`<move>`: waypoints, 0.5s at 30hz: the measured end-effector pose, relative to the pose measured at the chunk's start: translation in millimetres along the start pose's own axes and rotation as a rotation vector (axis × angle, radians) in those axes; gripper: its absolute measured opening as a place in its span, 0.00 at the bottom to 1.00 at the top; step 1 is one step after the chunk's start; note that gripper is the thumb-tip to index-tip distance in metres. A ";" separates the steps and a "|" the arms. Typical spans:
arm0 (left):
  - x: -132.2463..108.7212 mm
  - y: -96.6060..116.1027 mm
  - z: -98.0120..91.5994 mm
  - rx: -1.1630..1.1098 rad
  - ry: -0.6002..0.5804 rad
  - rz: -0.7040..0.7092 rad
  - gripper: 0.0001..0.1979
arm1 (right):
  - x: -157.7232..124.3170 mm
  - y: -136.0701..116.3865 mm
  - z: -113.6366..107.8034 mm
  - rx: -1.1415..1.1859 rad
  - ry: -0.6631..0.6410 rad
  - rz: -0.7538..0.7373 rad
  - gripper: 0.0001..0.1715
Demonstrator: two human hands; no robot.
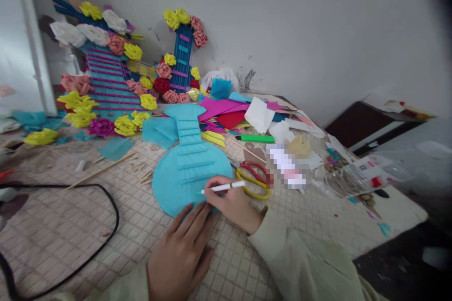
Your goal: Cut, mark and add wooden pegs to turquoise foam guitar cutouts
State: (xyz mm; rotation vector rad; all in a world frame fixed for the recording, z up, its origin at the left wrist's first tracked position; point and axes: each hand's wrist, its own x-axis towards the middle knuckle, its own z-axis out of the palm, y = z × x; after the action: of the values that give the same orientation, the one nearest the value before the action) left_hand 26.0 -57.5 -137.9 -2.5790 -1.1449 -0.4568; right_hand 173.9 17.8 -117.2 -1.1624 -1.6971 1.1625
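Observation:
A flat turquoise piece (169, 174), a round body with a neck that flares at the far end, lies on the table. Raised strips run across its neck and body. My left hand (181, 249) rests on its near edge, fingers stretched out and flat. A white marker (226, 187) is pinched in my right hand (238, 204), its teal tip at the lower part of the round body, where I cannot make out a mark. Just beyond my right hand lie red and yellow loop handles (256, 195), which look like scissors.
Two flower-trimmed blue string-instrument shapes (111, 77) (181, 59) lean at the back wall. Coloured paper (221, 108) is heaped behind the turquoise piece, near a green marker (257, 138). A black cable (115, 209) curves at left. Clear plastic packaging (348, 181) lies at right.

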 end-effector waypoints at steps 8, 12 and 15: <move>-0.1 0.6 -1.7 -0.010 -0.014 -0.006 0.25 | 0.1 -0.9 1.1 -0.008 -0.002 -0.012 0.03; -0.2 0.8 -1.1 -0.027 -0.015 -0.020 0.24 | 0.7 -0.3 1.2 -0.007 0.001 -0.010 0.03; -1.1 0.3 0.7 -0.032 -0.014 -0.022 0.25 | 0.9 0.2 1.2 0.002 0.011 -0.005 0.03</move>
State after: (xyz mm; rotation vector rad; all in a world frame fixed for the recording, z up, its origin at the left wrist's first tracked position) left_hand 25.7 -58.2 -139.0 -2.6030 -1.1806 -0.4660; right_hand 172.5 18.4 -117.7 -1.1610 -1.6886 1.1530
